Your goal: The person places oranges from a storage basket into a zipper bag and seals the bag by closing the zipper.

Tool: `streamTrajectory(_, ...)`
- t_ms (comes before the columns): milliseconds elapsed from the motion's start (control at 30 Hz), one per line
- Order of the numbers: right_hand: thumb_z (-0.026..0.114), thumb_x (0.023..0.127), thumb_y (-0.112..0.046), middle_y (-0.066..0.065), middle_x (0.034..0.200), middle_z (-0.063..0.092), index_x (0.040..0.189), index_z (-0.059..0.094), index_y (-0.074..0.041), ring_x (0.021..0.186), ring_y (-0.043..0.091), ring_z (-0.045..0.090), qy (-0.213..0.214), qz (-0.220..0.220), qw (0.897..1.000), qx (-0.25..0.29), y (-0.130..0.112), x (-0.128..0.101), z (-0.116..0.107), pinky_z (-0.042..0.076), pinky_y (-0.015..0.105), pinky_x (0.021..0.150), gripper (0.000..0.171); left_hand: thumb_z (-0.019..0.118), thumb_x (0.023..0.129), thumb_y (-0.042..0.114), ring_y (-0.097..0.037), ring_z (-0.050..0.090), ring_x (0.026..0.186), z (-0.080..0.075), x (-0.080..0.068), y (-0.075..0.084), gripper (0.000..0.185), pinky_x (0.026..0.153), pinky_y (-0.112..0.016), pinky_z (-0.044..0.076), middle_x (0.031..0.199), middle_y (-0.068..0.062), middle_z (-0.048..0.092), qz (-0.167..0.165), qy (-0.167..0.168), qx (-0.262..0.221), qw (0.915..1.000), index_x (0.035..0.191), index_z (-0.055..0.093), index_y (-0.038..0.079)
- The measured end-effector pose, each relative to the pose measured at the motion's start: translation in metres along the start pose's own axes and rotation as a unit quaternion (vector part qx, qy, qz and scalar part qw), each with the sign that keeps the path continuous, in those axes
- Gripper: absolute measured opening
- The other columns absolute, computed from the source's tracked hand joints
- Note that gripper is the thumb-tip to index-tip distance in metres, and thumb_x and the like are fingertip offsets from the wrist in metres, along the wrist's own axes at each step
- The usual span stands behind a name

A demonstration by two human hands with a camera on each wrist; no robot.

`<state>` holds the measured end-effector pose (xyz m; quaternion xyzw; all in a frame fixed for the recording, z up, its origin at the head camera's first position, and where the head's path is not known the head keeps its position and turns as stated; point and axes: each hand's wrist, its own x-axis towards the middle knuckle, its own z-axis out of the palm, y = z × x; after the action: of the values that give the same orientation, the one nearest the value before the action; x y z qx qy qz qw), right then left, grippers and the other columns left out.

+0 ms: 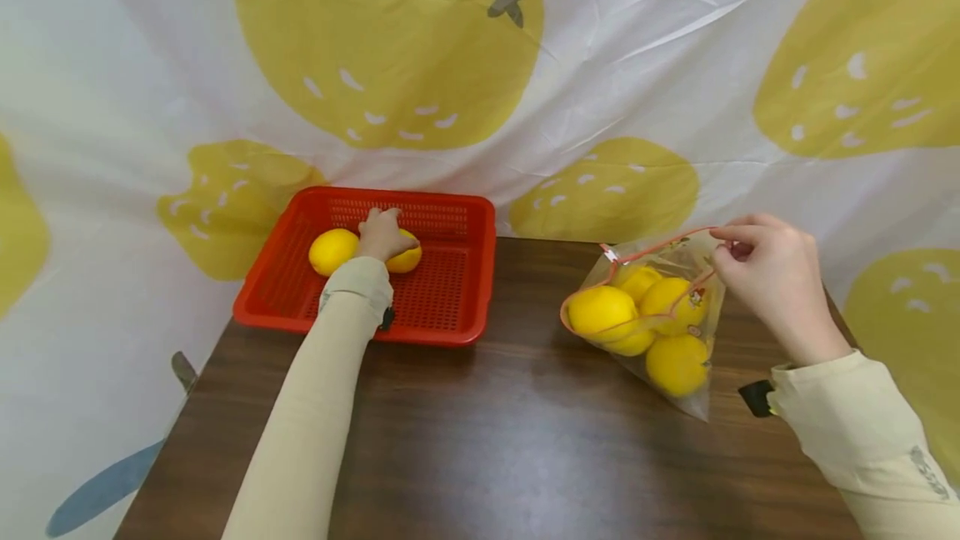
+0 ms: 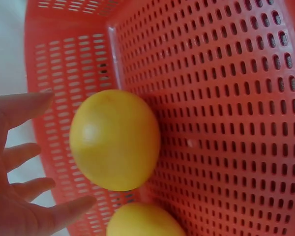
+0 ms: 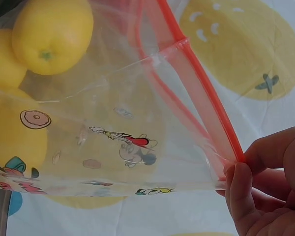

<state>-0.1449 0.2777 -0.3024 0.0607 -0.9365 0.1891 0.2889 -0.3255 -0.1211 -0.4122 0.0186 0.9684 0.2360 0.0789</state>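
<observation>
Over the red plastic basket [image 1: 450, 332] is my left hand [image 1: 381, 233], its fingers spread beside a smooth, round yellow fruit [image 2: 115, 140]. In the left wrist view the fingers stand apart around this fruit and hold nothing. A second yellow fruit [image 1: 333, 252] lies to its left in the head view. My right hand [image 1: 776, 282] pinches the top corner of a clear zip bag [image 3: 182, 123] with a red-edged mouth. The bag's mouth gapes, and several yellow fruits [image 1: 677, 365] fill its lower part. Small cartoon prints partly cover the fruits behind the film.
Basket and bag are on a dark brown wooden table [image 1: 525, 440], the basket at the back left and the bag at the right. Bare tabletop lies between them. A white cloth [image 1: 600, 65] printed with big yellow fruits hangs right behind the table.
</observation>
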Motion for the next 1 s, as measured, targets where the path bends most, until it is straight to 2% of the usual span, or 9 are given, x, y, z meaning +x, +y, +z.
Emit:
streamTrajectory(100,0.053,0.076,-0.002,0.015,0.081,0.065,0.084,0.072,0.004,0.063,0.027,0.057,0.001,-0.003,1.000,0.000,0.000,-0.001,-0.001,0.030,0.012,0.055,0.021,0.066,0.081,0.027,-0.051,0.031,0.117,0.002,0.000,-0.004,0.070,0.096,-0.056,0.030,0.138,-0.027,0.027,-0.023,-0.007,-0.007,0.9997,0.139,0.034,0.004)
streamTrajectory(267,0.053,0.075,-0.001,0.014,0.080,0.065,0.083,0.072,0.003,0.061,0.026,0.057,0.007,-0.011,1.000,0.001,-0.001,-0.004,-0.001,0.030,0.010,0.055,0.021,0.065,0.082,0.028,-0.052,0.030,0.119,0.006,0.002,-0.010,0.071,0.099,-0.056,0.028,0.138,-0.028,0.026,-0.039,-0.027,0.000,0.9989,0.140,0.032,0.004)
streamTrajectory(400,0.053,0.075,-0.001,0.013,0.080,0.065,0.083,0.072,0.003,0.061,0.026,0.056,0.007,-0.012,1.000,0.004,-0.003,-0.005,-0.001,0.030,0.009,0.055,0.021,0.065,0.083,0.027,-0.048,0.029,0.123,0.009,0.003,-0.013,0.070,0.101,-0.054,0.026,0.139,-0.029,0.026,-0.039,-0.039,-0.004,0.9985,0.140,0.032,0.002)
streamTrajectory(600,0.053,0.075,-0.001,0.013,0.081,0.065,0.083,0.072,0.003,0.061,0.025,0.056,0.005,-0.013,1.000,0.008,-0.004,-0.005,-0.002,0.030,0.008,0.055,0.021,0.065,0.083,0.021,-0.040,0.033,0.122,0.012,0.001,-0.017,0.065,0.096,-0.046,0.037,0.136,-0.028,0.032,-0.028,-0.055,-0.013,0.9980,0.137,0.036,-0.001)
streamTrajectory(833,0.054,0.075,0.000,0.013,0.081,0.065,0.083,0.072,0.003,0.060,0.025,0.057,0.001,-0.018,1.000,0.007,-0.005,-0.006,-0.001,0.030,0.008,0.055,0.020,0.068,0.079,0.013,-0.038,0.037,0.120,0.017,0.003,-0.021,0.062,0.095,-0.048,0.037,0.135,-0.024,0.036,-0.049,-0.054,-0.043,0.9964,0.134,0.041,0.002)
streamTrajectory(867,0.054,0.075,0.000,0.013,0.081,0.065,0.083,0.072,0.003,0.061,0.025,0.057,0.000,-0.018,1.000,0.007,-0.005,-0.006,-0.001,0.030,0.008,0.055,0.020,0.071,0.077,0.013,-0.039,0.040,0.116,0.020,0.007,-0.024,0.062,0.091,-0.047,0.041,0.132,-0.024,0.038,-0.043,-0.046,-0.044,0.9970,0.132,0.045,0.003)
streamTrajectory(1000,0.054,0.075,0.000,0.014,0.081,0.065,0.083,0.072,0.003,0.061,0.024,0.057,-0.004,-0.018,1.000,0.008,-0.007,-0.006,0.000,0.030,0.009,0.055,0.020,0.071,0.076,0.011,-0.037,0.042,0.113,0.021,0.007,-0.027,0.061,0.088,-0.045,0.043,0.131,-0.023,0.040,-0.045,-0.045,-0.050,0.9967,0.131,0.047,0.004)
